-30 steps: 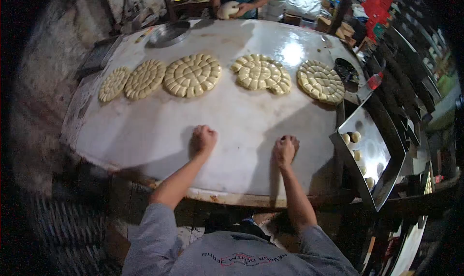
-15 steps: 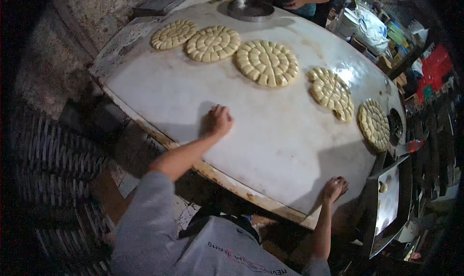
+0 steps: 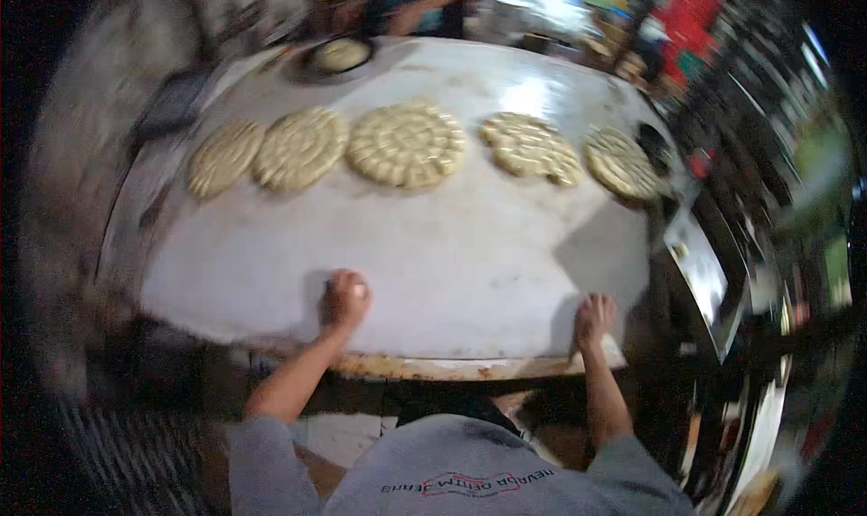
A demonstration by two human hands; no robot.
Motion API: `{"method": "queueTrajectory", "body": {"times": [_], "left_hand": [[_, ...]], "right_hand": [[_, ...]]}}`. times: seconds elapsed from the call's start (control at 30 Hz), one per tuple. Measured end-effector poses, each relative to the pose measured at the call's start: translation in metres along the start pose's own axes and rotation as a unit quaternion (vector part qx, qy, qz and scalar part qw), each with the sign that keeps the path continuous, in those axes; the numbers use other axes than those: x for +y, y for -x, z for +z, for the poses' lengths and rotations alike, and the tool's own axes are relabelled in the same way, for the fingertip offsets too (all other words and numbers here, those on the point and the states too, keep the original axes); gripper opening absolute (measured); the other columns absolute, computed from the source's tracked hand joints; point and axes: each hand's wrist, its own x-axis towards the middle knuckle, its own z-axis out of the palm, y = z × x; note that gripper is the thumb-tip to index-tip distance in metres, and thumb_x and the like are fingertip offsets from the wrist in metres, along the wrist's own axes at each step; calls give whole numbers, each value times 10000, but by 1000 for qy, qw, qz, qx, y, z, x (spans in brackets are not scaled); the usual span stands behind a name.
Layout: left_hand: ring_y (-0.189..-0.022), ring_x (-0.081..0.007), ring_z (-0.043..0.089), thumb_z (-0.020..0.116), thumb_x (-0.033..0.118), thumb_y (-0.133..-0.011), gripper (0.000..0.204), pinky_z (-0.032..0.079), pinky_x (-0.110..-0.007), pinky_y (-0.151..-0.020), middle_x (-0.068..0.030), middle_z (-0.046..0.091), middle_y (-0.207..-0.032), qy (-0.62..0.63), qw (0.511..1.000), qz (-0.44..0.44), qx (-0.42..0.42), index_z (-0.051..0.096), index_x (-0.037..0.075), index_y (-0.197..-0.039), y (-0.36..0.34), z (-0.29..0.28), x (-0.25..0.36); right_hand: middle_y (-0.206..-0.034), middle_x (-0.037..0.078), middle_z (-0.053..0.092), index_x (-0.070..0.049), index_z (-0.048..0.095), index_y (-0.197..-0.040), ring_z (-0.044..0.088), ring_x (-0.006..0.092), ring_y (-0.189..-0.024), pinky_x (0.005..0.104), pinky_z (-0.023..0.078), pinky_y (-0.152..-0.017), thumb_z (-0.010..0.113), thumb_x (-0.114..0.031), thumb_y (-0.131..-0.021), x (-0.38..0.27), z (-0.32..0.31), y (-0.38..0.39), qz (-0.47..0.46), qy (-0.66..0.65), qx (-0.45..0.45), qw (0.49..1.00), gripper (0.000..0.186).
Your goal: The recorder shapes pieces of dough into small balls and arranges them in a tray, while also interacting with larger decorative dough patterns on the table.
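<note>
My left hand [image 3: 348, 299] is closed on the pale tabletop [image 3: 452, 272], near its front edge. A small whitish spot shows at its fingers, too blurred to name. Further right, my right hand [image 3: 596, 319] is curled on the table close to the front right corner, and what lies in or under it is hidden. Beyond my hands, several flat rounds of sectioned dough lie in a row. The middle one [image 3: 406, 144] is a full disc, while the dough piece [image 3: 531, 148] to its right has an uneven, partial outline.
At the far edge stands a round dark pan [image 3: 339, 74] with pale dough in it. Another person's arm [image 3: 424, 10] reaches in behind the table. A metal tray [image 3: 697, 259] with a small pale piece sits beyond the right edge. A rough wall [image 3: 90, 155] rises at left.
My view has swung to the right, blurring the scene. My left hand has drawn back nearer the front edge. Pale dough now shows in the far pan, which looked empty before.
</note>
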Motion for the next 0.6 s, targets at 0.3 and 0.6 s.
{"method": "queueTrajectory", "body": {"times": [0.3,0.6], "left_hand": [[-925,-345,487,553,178,-726,147,417,-443,-815,-144,550,-896,-61,979,-12,-193,565,37,-764,-31,12,86],[-720,-154,589,667,243,-739,328,482,-297,-683,-103,637,-786,227,871,82,-428,590,-16,-924,-51,8,359]], "right_hand": [[-979,168,536,-26,578,-894,485,310,-907,400,410,-795,602,-133,-680,-78,-23,-61,198,-70,-221,952,240],[-945,200,572,-1,554,-1032,561,341,-866,416,454,-758,570,-169,-805,-10,-115,15,40,-511,-399,760,283]]}}
